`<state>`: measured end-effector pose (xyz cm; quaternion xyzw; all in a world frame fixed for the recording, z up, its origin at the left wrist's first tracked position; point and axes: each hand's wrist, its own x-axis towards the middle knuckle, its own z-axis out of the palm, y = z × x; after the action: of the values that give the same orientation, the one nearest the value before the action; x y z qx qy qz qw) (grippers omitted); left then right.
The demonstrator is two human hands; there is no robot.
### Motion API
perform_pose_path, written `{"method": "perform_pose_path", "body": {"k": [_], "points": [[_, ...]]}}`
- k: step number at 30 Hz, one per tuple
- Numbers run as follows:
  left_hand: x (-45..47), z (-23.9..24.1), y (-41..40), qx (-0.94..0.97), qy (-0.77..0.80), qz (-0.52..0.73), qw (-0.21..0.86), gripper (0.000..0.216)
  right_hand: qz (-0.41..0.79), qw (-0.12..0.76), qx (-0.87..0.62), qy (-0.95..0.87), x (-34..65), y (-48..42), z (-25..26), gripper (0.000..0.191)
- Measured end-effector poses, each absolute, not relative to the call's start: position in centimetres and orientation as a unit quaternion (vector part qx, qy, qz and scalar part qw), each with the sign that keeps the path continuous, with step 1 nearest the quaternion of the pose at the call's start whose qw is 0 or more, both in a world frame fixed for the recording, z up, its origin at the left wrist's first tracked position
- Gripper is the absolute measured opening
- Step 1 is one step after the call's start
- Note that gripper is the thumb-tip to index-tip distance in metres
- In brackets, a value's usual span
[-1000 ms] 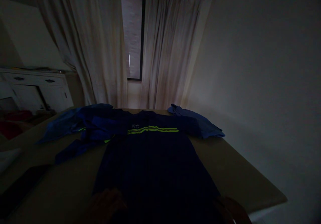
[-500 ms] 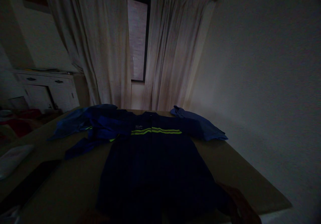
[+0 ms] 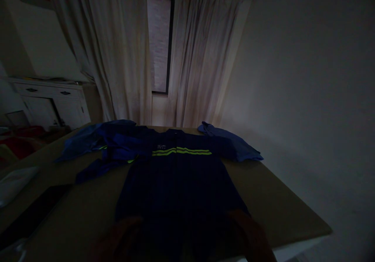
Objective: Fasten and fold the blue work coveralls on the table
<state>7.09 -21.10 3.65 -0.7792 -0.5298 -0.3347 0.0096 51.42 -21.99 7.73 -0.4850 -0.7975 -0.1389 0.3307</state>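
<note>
**Dark navy cloth jacket with yellow-green chest stripes [image 3: 181,183], spread out in really dim light**

So the jacket's lying front up in the middle of a tan-topped table [image 3: 288,205], collar at the far end, near end towards the wearer. The bare left hand [image 3: 121,232] is at its near left side and the bare right hand [image 3: 244,225] at its near right side, so they're well apart with the jacket between them. Can't tell if the fingers are pinching cloth or just resting there, it's way too dark.

Room-wise: on the right, a wedge of tan tabletop runs from the jacket's side out to the table's slanting edge, with a plain pale wall [image 3: 307,97] beyond. On the left there's a strip of tabletop, then a long flat black rectangular object [image 3: 36,211] and a soft-looking white packet [image 3: 17,182]. Further up, a crumpled bright blue cloth garment [image 3: 117,146] crowds the jacket's left sleeve, and a lighter blue cloth piece [image 3: 234,142] sits by the right one.

Writing: there's a small whitish chest logo [image 3: 161,146] just above the stripes, with tiny marks under it, too small to read.

Behind it all: long beige fabric curtains [image 3: 120,54] around a narrow dark-framed window [image 3: 159,39], plus a white wooden cabinet [image 3: 54,97] at far left.
</note>
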Motion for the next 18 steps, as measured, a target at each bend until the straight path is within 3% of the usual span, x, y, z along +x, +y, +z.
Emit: {"method": "perform_pose_path", "body": {"k": [3, 6, 11, 14, 15, 18], "points": [[6.9, 5.3, -18.2, -0.761, -0.558, -0.328, 0.054, 0.031, -0.105, 0.390, -0.562, -0.722, 50.6, -20.1, 8.7, 0.020], [7.5, 6.0, -17.2, -0.817, -0.467, -0.308, 0.139, 0.034, -0.146, 0.389, -0.518, -0.748, 50.7, -19.4, 8.8, 0.022], [8.0, 6.0, -18.8, -0.906, -0.302, -0.251, 0.158, 0.034, -0.104, 0.263, -0.451, -0.846, 51.1, -21.6, 7.8, 0.029], [7.3, 6.3, -18.9, -0.917, -0.262, -0.246, 0.175, 0.019, -0.051, 0.201, -0.453, -0.867, 51.2, -22.8, 7.5, 0.016], [7.2, 6.4, -18.6, -0.910, -0.266, -0.261, 0.181, 0.011, -0.041, 0.193, -0.464, -0.863, 51.1, -22.9, 7.5, 0.011], [7.6, 6.9, -17.1, -0.866, -0.369, -0.286, 0.178, 0.023, -0.031, 0.196, -0.508, -0.838, 50.6, -22.5, 7.5, 0.008]]}}
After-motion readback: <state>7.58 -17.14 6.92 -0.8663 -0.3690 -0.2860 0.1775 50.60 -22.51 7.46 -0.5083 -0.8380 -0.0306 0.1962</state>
